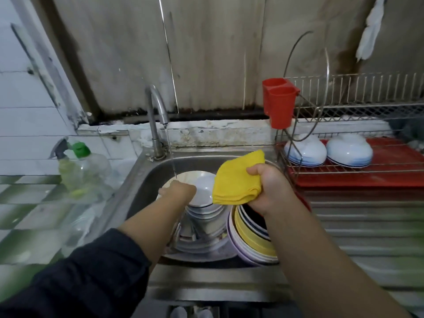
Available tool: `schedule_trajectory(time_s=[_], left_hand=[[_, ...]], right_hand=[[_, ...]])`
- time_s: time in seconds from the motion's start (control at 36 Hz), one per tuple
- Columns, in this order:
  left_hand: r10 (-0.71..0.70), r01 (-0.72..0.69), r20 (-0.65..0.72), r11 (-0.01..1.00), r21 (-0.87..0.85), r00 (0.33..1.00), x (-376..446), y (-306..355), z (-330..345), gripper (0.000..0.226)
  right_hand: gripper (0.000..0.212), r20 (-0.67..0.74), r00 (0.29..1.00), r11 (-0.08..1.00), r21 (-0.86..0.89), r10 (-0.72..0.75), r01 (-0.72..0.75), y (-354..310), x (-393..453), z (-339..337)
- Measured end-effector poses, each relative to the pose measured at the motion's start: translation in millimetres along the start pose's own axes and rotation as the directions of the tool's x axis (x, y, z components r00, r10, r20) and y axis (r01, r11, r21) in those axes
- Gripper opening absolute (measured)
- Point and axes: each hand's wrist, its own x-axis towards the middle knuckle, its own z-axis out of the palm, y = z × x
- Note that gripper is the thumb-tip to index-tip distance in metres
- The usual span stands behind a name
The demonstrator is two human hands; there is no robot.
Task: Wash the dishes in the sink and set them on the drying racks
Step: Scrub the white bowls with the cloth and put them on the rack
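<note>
Steel sink (146, 173) stacked with bowls (204, 191) under running tap (158, 109). Right hand (273, 187) gripping folded yellow cloth (238, 180). Left hand (179, 188) under the water; grip unclear.

A stainless steel sink (146, 180) sits packed with dirty dishes. In the middle a stack of white bowls (205, 203) rises high, the top bowl tilted and open toward the camera, a thin stream of water falling just at its left edge. To the right, a stack of plates (250, 244) in yellow, white and lilac leans on edge against the sink's right wall. Flat plates (197, 245) lie underneath, at the bottom of the basin. Over on the right, the wire drying rack (358, 167) on its red tray carries two white bowls (328, 150) with blue rims, both upside down, side by side.
</note>
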Motion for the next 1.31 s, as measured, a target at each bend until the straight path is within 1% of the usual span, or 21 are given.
schedule_trajectory(time_s=[0.03, 0.06, 0.14, 0.22, 0.28, 0.33, 0.42, 0.53, 0.58, 0.64, 0.67, 0.72, 0.75, 0.78, 0.86, 1.0, 1.06, 1.11, 1.17, 1.22, 1.31], left_hand=[[-0.001, 0.002, 0.053, 1.000, -0.012, 0.999, 6, -3, 2, 0.070], [0.019, -0.017, 0.098, 1.000, -0.022, 0.995, 12, -6, 5, 0.069], [0.121, -0.120, 0.156, 0.993, -0.014, 0.980, 16, -10, 10, 0.043], [0.178, -0.175, 0.163, 0.984, -0.030, 0.970, 26, -15, 9, 0.038], [0.192, -0.186, 0.167, 0.981, -0.049, 0.967, 25, -16, 5, 0.036], [0.221, -0.209, 0.176, 0.974, -0.084, 0.959, 23, -15, 2, 0.035], [0.283, -0.260, 0.179, 0.955, -0.141, 0.942, 22, -15, -2, 0.036], [0.317, -0.286, 0.130, 0.935, -0.208, 0.940, 21, -14, -9, 0.040], [0.308, -0.262, 0.124, 0.921, -0.289, 0.943, 25, -13, -15, 0.044], [0.278, -0.205, 0.156, 0.907, -0.368, 0.948, 27, -8, -22, 0.045], [0.265, -0.170, 0.187, 0.896, -0.410, 0.946, 26, -5, -25, 0.040], [0.249, -0.096, 0.252, 0.863, -0.496, 0.935, 18, 3, -30, 0.020], [0.249, -0.072, 0.281, 0.853, -0.516, 0.927, 13, 5, -32, 0.010], [0.256, -0.060, 0.305, 0.846, -0.530, 0.917, 11, 7, -32, 0.008], [0.260, -0.024, 0.347, 0.829, -0.559, 0.901, 10, 9, -28, 0.015], [0.226, 0.062, 0.376, 0.783, -0.618, 0.899, 5, 12, -26, 0.009], [0.208, 0.121, 0.424, 0.768, -0.629, 0.882, -1, 12, -26, 0.004], [0.205, 0.192, 0.459, 0.709, -0.679, 0.865, -3, 15, -28, 0.011], [0.233, 0.218, 0.456, 0.639, -0.738, 0.859, -6, 21, -29, 0.020], [0.264, 0.201, 0.433, 0.607, -0.769, 0.862, -7, 26, -29, 0.029], [0.316, 0.128, 0.384, 0.605, -0.786, 0.868, -1, 28, -29, 0.045]], right_hand=[[0.053, -0.013, 1.000, 1.000, -0.010, 0.000, 0.000, 2, 3, 3], [0.054, -0.032, 0.999, 1.000, -0.030, -0.006, 0.005, 5, 7, 5], [0.054, -0.066, 0.997, 0.995, -0.092, -0.037, 0.031, 12, 13, 7], [0.046, -0.097, 0.991, 0.986, -0.150, -0.088, 0.073, 18, 17, 12], [0.039, -0.100, 0.988, 0.979, -0.179, -0.120, 0.101, 18, 17, 16], [0.042, -0.097, 0.983, 0.966, -0.222, -0.158, 0.133, 18, 18, 18], [0.054, -0.105, 0.975, 0.945, -0.286, -0.198, 0.161, 19, 21, 20], [0.058, -0.111, 0.966, 0.917, -0.357, -0.234, 0.180, 18, 20, 20], [0.056, -0.098, 0.964, 0.897, -0.401, -0.246, 0.188, 16, 19, 19], [0.054, -0.087, 0.960, 0.877, -0.436, -0.265, 0.202, 12, 18, 20], [0.054, -0.085, 0.958, 0.869, -0.448, -0.273, 0.208, 9, 17, 21], [0.057, -0.078, 0.957, 0.861, -0.462, -0.280, 0.214, 6, 15, 23], [0.058, -0.075, 0.957, 0.858, -0.466, -0.281, 0.216, 5, 15, 24], [0.058, -0.074, 0.956, 0.854, -0.473, -0.285, 0.218, 3, 15, 25], [0.059, -0.062, 0.954, 0.843, -0.488, -0.293, 0.227, 0, 13, 28], [0.060, -0.036, 0.958, 0.841, -0.489, -0.285, 0.231, -6, 11, 30], [0.061, -0.034, 0.961, 0.840, -0.494, -0.276, 0.224, -7, 12, 29], [0.060, -0.040, 0.962, 0.827, -0.521, -0.271, 0.211, -6, 15, 28], [0.058, -0.042, 0.964, 0.815, -0.544, -0.263, 0.199, -4, 17, 28], [0.053, -0.040, 0.966, 0.801, -0.568, -0.256, 0.188, -2, 16, 31], [0.048, 0.000, 0.962, 0.740, -0.639, -0.275, 0.211, -5, 17, 42]])
